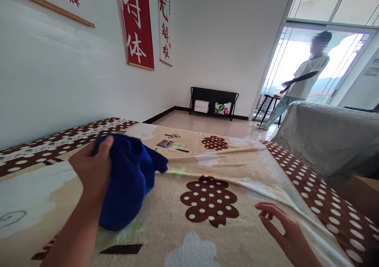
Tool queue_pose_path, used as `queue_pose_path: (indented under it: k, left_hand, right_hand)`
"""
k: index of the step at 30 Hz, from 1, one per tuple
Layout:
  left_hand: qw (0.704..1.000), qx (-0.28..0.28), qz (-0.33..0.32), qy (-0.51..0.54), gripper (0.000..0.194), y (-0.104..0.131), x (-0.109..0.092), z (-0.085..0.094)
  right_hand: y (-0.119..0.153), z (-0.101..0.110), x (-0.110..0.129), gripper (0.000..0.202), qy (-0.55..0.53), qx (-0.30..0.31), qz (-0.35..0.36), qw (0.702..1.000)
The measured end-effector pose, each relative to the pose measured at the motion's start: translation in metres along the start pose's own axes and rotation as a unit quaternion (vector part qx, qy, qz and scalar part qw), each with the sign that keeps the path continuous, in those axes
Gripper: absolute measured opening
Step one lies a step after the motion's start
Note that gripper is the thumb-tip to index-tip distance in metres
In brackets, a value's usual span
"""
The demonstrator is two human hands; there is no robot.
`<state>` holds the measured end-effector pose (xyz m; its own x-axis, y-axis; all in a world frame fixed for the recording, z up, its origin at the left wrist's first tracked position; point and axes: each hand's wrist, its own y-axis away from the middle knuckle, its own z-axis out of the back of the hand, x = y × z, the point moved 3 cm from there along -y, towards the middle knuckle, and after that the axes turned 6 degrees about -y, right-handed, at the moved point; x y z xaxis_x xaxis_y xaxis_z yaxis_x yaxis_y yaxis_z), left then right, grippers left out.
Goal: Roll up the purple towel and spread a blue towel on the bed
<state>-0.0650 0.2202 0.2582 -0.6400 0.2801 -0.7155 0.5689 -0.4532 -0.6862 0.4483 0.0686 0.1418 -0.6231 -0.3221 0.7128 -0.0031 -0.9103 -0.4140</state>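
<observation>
My left hand point(96, 162) is closed around one edge of a blue cloth point(127, 188), its fingers partly hidden behind the fabric. The cloth hangs bunched and crumpled over a blanket, with a corner sticking out to the right; whether it is a garment I cannot tell. Over the right part of the blanket, my right hand point(281, 227) holds nothing, its thumb and fingers curved and apart. Beneath both hands spreads the beige blanket point(251, 168), printed with brown dotted flowers and white clouds. Folds run across its right half.
Beyond the blanket, a low black rack point(214, 95) holds a white box point(201, 106) and a bag. A person point(308, 73) is at the glass door near a black stool point(268, 105). A grey covered piece of furniture point(319, 136) stands at right, with a cardboard box point(361, 196) below.
</observation>
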Motion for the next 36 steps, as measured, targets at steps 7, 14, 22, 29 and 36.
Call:
queue_pose_path:
  k: [7, 14, 22, 29, 36]
  left_hand:
    - [0.862, 0.457, -0.168, 0.142, 0.031, 0.162, -0.13, -0.035]
    - [0.675, 0.686, -0.273, 0.002, 0.076, 0.229, -0.083, -0.027]
    - [0.703, 0.661, -0.242, -0.1, 0.062, 0.257, 0.01, -0.067]
    - [0.782, 0.57, -0.244, -0.063, 0.022, 0.226, -0.007, -0.067]
    - [0.893, 0.394, -0.195, 0.098, 0.023, 0.171, -0.064, -0.036]
  right_hand:
    - [-0.009, -0.074, 0.059, 0.063, -0.369, 0.173, -0.037, 0.912]
    - [0.001, -0.053, -0.007, 0.034, -0.161, 0.08, -0.117, 0.977]
    - [0.012, -0.005, -0.021, 0.024, -0.023, 0.01, -0.013, 1.0]
    - [0.011, 0.003, -0.019, 0.029, -0.111, 0.004, -0.06, 0.992]
    - [0.002, 0.003, -0.007, 0.026, -0.075, 0.015, -0.046, 0.996]
